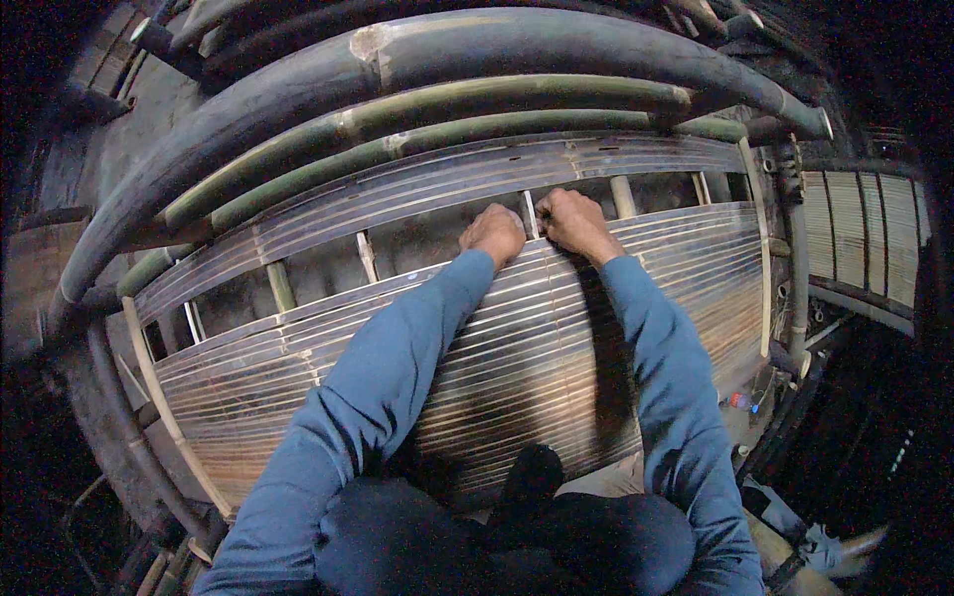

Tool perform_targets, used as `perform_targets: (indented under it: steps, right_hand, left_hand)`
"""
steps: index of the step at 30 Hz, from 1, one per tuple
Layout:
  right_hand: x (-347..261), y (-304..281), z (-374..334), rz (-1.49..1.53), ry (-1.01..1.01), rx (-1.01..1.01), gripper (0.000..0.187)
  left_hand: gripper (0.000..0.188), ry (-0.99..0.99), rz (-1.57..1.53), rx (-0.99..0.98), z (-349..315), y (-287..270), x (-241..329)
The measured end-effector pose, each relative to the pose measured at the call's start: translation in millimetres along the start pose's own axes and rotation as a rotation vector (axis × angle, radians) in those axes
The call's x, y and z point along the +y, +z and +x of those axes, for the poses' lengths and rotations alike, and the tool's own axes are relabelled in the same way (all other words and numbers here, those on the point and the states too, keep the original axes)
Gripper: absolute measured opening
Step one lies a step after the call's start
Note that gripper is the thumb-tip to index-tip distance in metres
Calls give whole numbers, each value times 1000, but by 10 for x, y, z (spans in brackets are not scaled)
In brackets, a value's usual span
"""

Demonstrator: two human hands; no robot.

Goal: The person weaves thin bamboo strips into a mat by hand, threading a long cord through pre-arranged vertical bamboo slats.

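Your left hand (494, 235) and your right hand (574, 223) sit close together near the middle of the frame, knuckles up, fingers curled in. Between them stands a pale strip (530, 213), bridging the dark gap in the slatwork. Your right fingers are right against it or just beside it, and your left hand is just beside its other edge. Your fingertips are hidden, so I cannot tell whether either hand is gripping the strip or merely resting there.

Both your wrists come over the top edge of the wide slatted panel (527, 323), whose thin, shiny slats run crosswise beneath your blue sleeves (373, 372). On the far side of the gap lies a narrower slatted band (437, 181). More pale crosspieces (368, 256) span the gap to the left and right of your hands, well apart from one another. A light edge strip (171, 405) closes the panel on your left, and a matching side strip (763, 243) closes it on your right.

Beyond the band, two greenish bamboo poles (517, 94) run across, with a thicker dark pole (556, 45) past them. Off to your right is another slatted piece (845, 233), pale with dark bars.
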State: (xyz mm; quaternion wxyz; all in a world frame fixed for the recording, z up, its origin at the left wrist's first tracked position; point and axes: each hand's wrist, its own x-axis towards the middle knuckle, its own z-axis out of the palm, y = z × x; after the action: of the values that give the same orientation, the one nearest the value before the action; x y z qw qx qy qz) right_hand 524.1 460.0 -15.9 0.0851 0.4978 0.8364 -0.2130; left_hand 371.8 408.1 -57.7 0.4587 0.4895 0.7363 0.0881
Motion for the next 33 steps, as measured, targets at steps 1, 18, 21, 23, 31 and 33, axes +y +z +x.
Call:
perform_targets:
  steps: [1, 18, 21, 23, 31, 33]
  right_hand:
    - [-8, -23, -43, -12, 1, 63, 14]
    - [365, -280, -779, 291, -280, 95, 21]
    - [761, -812, -1338, 789, 136, 126, 19]
    - [1123, -1171, -1981, 1306, 258, 361, 35]
    - [2486, -2495, -4940, 1820, 38, 1235, 28]
    - [2345, -2745, -5554, 1653, 256, 1417, 31]
  left_hand:
    - [25, 43, 33, 52, -18, 15, -30]
    - [13, 730, -384, 103, -267, -46, -302]
    - [18, 611, -333, 101, -320, -120, -393]
    - [23, 573, -340, 108, -322, -133, -307]
    - [29, 537, -234, 145, -303, -44, -241]
    - [33, 504, -293, 100, -311, -17, -238]
